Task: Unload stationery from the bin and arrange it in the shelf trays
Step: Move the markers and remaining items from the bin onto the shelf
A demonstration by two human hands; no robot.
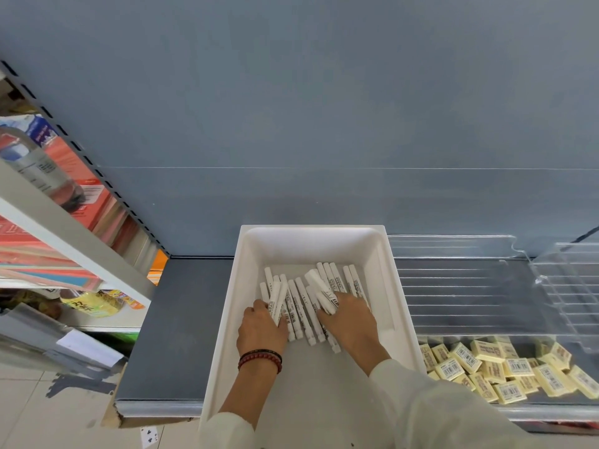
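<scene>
A white plastic bin [249, 254] sits on the grey shelf, holding several white pens [301, 306] with barcode labels. Both my hands are inside the bin. My left hand [261, 332], with a red bead bracelet at the wrist, grips a small bunch of pens at the left of the pile. My right hand [348, 322] grips a few pens at the middle right of the pile. To the right stands a clear ribbed shelf tray [460, 286] with its far part bare.
Several pale yellow erasers [492, 371] with barcodes lie at the front of the clear tray. A second clear tray [570, 280] sits tilted at the far right. The left shelving [64, 234] holds a bottle, coloured paper and packets. Bare grey shelf [181, 319] lies left of the bin.
</scene>
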